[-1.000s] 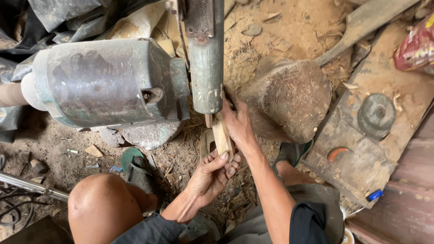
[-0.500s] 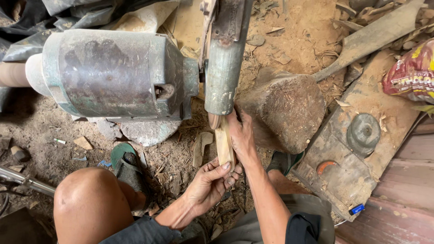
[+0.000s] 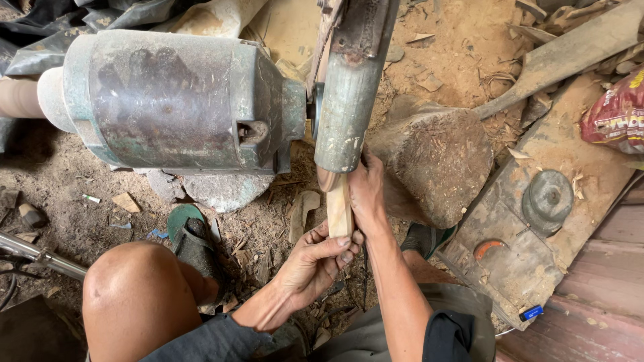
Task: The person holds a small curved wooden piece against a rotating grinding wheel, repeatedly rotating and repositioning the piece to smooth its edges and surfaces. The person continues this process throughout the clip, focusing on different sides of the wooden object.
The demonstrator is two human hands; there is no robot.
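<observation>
A pale wooden piece (image 3: 339,209) stands upright with its top end under the green guard (image 3: 345,114) of a motor-driven grinder. My left hand (image 3: 315,258) grips the lower end of the wood from below. My right hand (image 3: 367,191) clasps the wood's upper part from the right, close to the guard. The big grey-green motor (image 3: 168,100) lies to the left of the guard. The wheel itself is hidden inside the guard.
A large stone (image 3: 436,157) lies just right of my hands. A dusty board (image 3: 537,248) with a round metal knob (image 3: 547,198) lies further right, beside a red bag (image 3: 617,110). My bare knee (image 3: 134,295) and sandal (image 3: 194,245) are at lower left. Wood chips cover the ground.
The view has shifted slightly, so the motor and guard sit lower and more to the right. Both hands keep their hold on the wood against the grinder.
</observation>
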